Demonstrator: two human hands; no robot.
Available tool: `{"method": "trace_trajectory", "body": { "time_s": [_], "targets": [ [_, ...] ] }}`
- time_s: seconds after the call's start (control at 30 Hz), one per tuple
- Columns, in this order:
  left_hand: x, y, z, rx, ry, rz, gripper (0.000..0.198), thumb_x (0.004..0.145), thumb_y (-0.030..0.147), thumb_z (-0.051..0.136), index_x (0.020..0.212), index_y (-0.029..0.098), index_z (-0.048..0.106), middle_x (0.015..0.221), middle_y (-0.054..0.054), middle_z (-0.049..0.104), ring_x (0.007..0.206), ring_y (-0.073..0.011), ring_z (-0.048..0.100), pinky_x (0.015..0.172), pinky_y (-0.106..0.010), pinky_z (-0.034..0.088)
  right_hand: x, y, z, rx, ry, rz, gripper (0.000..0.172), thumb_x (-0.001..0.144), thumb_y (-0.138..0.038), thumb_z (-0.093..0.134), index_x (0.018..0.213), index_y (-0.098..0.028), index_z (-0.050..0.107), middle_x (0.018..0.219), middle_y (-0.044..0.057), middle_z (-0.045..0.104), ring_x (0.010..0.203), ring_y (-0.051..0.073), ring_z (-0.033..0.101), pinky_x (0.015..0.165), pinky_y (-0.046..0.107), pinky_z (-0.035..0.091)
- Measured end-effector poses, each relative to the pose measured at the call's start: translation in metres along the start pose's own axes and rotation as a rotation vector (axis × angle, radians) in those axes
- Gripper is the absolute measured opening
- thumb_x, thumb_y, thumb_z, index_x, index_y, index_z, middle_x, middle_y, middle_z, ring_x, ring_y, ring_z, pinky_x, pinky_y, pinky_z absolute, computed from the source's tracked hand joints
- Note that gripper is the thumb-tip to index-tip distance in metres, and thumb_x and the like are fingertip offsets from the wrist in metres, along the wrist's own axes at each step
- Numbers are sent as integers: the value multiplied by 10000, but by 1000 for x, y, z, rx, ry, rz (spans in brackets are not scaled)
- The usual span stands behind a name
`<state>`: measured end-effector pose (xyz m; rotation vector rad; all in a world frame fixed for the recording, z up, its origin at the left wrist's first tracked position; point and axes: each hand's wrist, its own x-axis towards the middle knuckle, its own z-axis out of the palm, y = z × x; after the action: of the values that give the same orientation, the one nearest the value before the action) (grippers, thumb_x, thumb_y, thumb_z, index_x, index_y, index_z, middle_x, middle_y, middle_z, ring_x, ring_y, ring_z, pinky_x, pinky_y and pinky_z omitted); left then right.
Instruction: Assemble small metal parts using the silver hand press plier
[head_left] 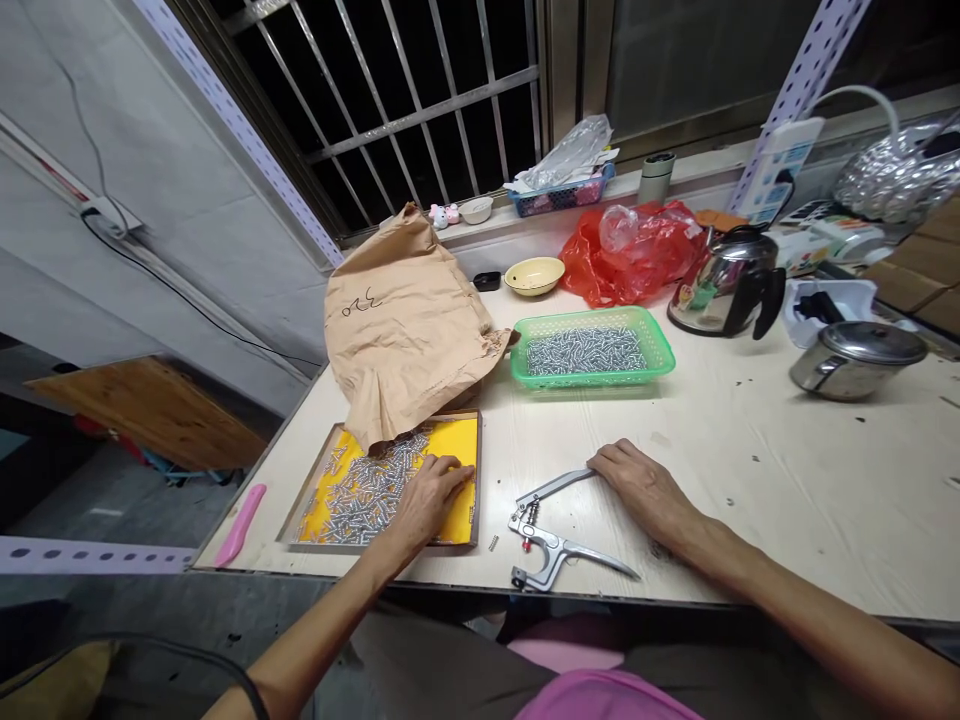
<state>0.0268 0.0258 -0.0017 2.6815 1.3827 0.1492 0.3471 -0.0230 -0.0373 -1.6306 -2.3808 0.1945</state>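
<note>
My left hand (433, 492) reaches into a shallow tray (479, 480) with a yellow bottom, its fingers curled together near the right side. Anything between those fingertips is too small to make out. Many small metal springs (360, 505) lie in the tray left of the hand. My right hand (637, 484) has its fingers on the end of the upper handle of silver snap-fastener pliers (553, 560). The pliers lie on the table with handles spread apart and a small spring between them. One loose spring (493, 543) lies between tray and pliers.
A brown paper bag (412, 320) overlaps the tray's back edge. Behind stands a green basket (592, 380) of small metal pieces. A red plastic bag (637, 255), a kettle (724, 285) and a lidded pot (855, 365) stand farther back. A pink-handled tool (241, 525) lies at left.
</note>
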Motion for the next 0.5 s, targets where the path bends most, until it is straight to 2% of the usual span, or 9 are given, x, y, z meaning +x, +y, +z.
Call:
{"method": "trace_trajectory", "body": {
  "time_s": [0.27, 0.5],
  "targets": [
    [11, 2, 1, 105, -97, 93, 265, 939, 275, 363, 873, 191, 606, 864, -57, 550, 866, -187, 475, 736, -295, 421, 0, 0, -1, -22, -17, 20, 270, 890, -52, 368, 953, -182, 596, 911, 75, 584, 906, 215, 462, 745, 293, 408],
    [13, 4, 0, 50, -152, 82, 255, 934, 219, 352, 816, 173, 573, 840, -58, 539, 826, -186, 470, 727, -308, 409, -1, 1, 1, -35, -13, 17, 251, 890, -54, 402, 949, -179, 611, 919, 67, 586, 919, 202, 461, 758, 276, 406]
  ]
}}
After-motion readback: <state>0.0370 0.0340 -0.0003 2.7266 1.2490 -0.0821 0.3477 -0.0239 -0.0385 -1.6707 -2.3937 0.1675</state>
